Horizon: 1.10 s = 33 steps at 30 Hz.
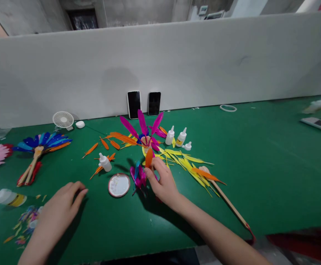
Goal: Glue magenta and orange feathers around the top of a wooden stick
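My right hand [163,180] pinches a small orange feather [148,157] upright between thumb and fingertips, in front of the magenta feathers [142,123] fanned out from a wooden-looking base. Below the fingers lies a small pile of magenta and blue feathers [139,176], partly hidden. My left hand [63,204] rests low over the green table, fingers curled in with the thumb close to them, nothing visible in it. Between the hands lies a round white lid [118,185] with clear blobs on it. A white squeeze bottle [105,162] stands behind the lid, among orange feathers.
Yellow feathers [189,162] spread to the right, beside a wooden stick [229,200]. Two squeeze bottles [170,135] stand behind. At left lie a blue feather fan [42,143] and a bottle on its side [9,197]. Two phones [134,105] lean on the white partition [177,66].
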Each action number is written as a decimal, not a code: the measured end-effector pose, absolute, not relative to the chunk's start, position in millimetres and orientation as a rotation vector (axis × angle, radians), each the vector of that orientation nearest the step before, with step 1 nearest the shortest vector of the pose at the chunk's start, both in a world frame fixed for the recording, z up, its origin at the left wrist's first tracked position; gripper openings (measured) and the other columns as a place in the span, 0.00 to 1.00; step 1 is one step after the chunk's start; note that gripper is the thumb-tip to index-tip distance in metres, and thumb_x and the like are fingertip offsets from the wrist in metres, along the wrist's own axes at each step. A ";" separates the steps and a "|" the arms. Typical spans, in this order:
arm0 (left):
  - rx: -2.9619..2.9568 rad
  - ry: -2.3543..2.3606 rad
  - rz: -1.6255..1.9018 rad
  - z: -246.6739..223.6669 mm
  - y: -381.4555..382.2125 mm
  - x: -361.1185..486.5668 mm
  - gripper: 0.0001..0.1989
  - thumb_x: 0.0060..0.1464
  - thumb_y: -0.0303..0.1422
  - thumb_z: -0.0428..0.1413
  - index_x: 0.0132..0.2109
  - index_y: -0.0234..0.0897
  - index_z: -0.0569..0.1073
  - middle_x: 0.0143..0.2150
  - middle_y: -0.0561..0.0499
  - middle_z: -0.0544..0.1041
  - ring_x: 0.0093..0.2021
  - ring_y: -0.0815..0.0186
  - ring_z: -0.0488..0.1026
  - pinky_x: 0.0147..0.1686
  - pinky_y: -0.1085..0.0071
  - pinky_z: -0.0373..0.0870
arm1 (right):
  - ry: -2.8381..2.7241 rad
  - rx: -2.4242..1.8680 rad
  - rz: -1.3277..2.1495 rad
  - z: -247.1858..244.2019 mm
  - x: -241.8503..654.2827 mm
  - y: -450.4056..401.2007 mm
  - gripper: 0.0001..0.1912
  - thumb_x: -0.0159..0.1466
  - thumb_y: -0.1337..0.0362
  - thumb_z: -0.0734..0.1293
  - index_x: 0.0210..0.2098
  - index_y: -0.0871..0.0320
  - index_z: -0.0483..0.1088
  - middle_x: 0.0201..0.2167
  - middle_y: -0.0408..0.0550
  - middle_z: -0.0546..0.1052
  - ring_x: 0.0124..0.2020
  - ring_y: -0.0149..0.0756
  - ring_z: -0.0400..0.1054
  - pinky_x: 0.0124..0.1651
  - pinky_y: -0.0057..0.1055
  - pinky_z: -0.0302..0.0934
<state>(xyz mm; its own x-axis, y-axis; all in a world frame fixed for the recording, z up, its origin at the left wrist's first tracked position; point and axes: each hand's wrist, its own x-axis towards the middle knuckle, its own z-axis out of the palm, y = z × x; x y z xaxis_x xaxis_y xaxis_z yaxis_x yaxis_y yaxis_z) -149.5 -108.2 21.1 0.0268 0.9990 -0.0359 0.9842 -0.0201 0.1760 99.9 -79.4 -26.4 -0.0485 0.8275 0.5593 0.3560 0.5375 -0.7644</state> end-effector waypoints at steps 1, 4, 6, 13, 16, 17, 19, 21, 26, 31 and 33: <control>2.082 1.956 0.262 22.5 -108.1 -140.9 0.14 0.50 0.43 0.44 0.32 0.40 0.69 0.32 0.49 0.73 0.34 0.60 0.70 0.36 0.67 0.64 | -1.648 -1.014 0.512 -26.0 99.8 -80.2 0.10 0.61 0.67 0.55 0.23 0.54 0.52 0.23 0.42 0.60 0.27 0.34 0.57 0.29 0.31 0.53; 1.926 1.654 0.504 25.7 -102.5 -107.5 0.13 0.50 0.42 0.47 0.34 0.41 0.71 0.35 0.50 0.76 0.36 0.61 0.71 0.37 0.66 0.65 | -1.678 -1.007 0.501 -25.7 99.1 -82.9 0.09 0.61 0.67 0.54 0.24 0.54 0.53 0.24 0.43 0.62 0.28 0.34 0.58 0.29 0.31 0.53; 1.817 1.507 0.681 25.7 -92.8 -83.0 0.13 0.49 0.41 0.48 0.35 0.39 0.72 0.37 0.48 0.76 0.39 0.61 0.71 0.41 0.66 0.65 | -1.701 -0.999 0.494 -26.2 98.4 -84.9 0.08 0.61 0.68 0.54 0.25 0.54 0.54 0.24 0.44 0.63 0.28 0.34 0.59 0.29 0.31 0.54; 1.423 1.092 0.891 12.8 -55.9 -27.0 0.11 0.44 0.37 0.54 0.35 0.38 0.74 0.42 0.48 0.76 0.46 0.62 0.69 0.50 0.67 0.61 | -1.840 -0.977 0.467 -27.8 94.7 -86.6 0.06 0.61 0.69 0.54 0.28 0.55 0.57 0.26 0.46 0.64 0.29 0.36 0.60 0.31 0.32 0.58; 1.228 0.992 0.931 4.3 -52.4 -19.9 0.12 0.40 0.37 0.58 0.33 0.35 0.73 0.38 0.48 0.76 0.43 0.63 0.70 0.47 0.68 0.62 | -1.864 -0.985 0.500 -28.1 93.4 -85.7 0.05 0.60 0.69 0.55 0.32 0.56 0.59 0.29 0.49 0.66 0.33 0.38 0.62 0.35 0.34 0.60; 1.171 0.978 0.952 1.6 -52.3 -19.3 0.12 0.39 0.37 0.59 0.32 0.35 0.73 0.36 0.49 0.76 0.41 0.63 0.70 0.44 0.69 0.63 | -1.865 -0.984 0.530 -28.2 93.1 -85.5 0.05 0.60 0.69 0.55 0.32 0.56 0.60 0.31 0.51 0.66 0.35 0.39 0.62 0.37 0.36 0.60; 1.056 0.960 0.991 -2.7 -52.0 -19.8 0.12 0.39 0.38 0.59 0.31 0.34 0.72 0.32 0.51 0.75 0.37 0.65 0.70 0.39 0.71 0.64 | -1.842 -0.981 0.614 -28.4 92.8 -84.6 0.05 0.60 0.68 0.56 0.32 0.57 0.62 0.36 0.53 0.66 0.40 0.40 0.62 0.42 0.38 0.59; 0.958 0.965 1.057 -5.5 -51.1 -22.2 0.13 0.40 0.40 0.58 0.29 0.34 0.70 0.27 0.53 0.73 0.31 0.69 0.69 0.34 0.73 0.64 | -1.761 -0.983 0.712 -28.6 93.7 -82.4 0.04 0.59 0.67 0.58 0.31 0.57 0.64 0.40 0.54 0.65 0.45 0.42 0.61 0.47 0.40 0.57; 0.903 1.036 1.144 -9.3 -48.5 -28.0 0.15 0.37 0.42 0.59 0.26 0.34 0.67 0.23 0.56 0.69 0.27 0.72 0.66 0.31 0.75 0.62 | -1.300 -0.989 1.108 -26.3 104.9 -70.0 0.07 0.55 0.60 0.63 0.24 0.56 0.64 0.31 0.45 0.66 0.32 0.33 0.62 0.36 0.31 0.59; 0.972 1.009 0.933 -17.4 -54.7 -23.2 0.19 0.36 0.44 0.60 0.29 0.34 0.67 0.22 0.56 0.68 0.25 0.71 0.65 0.28 0.73 0.61 | -0.831 -0.789 1.543 -18.6 118.1 -60.3 0.13 0.50 0.55 0.69 0.26 0.55 0.63 0.24 0.39 0.69 0.18 0.23 0.56 0.20 0.23 0.52; 1.008 1.010 0.880 -21.8 -58.9 -19.8 0.19 0.38 0.45 0.59 0.31 0.34 0.68 0.22 0.56 0.68 0.24 0.71 0.65 0.27 0.73 0.60 | -0.749 -0.716 1.601 -16.7 120.1 -58.4 0.14 0.48 0.56 0.71 0.26 0.56 0.64 0.21 0.38 0.69 0.17 0.22 0.57 0.20 0.21 0.51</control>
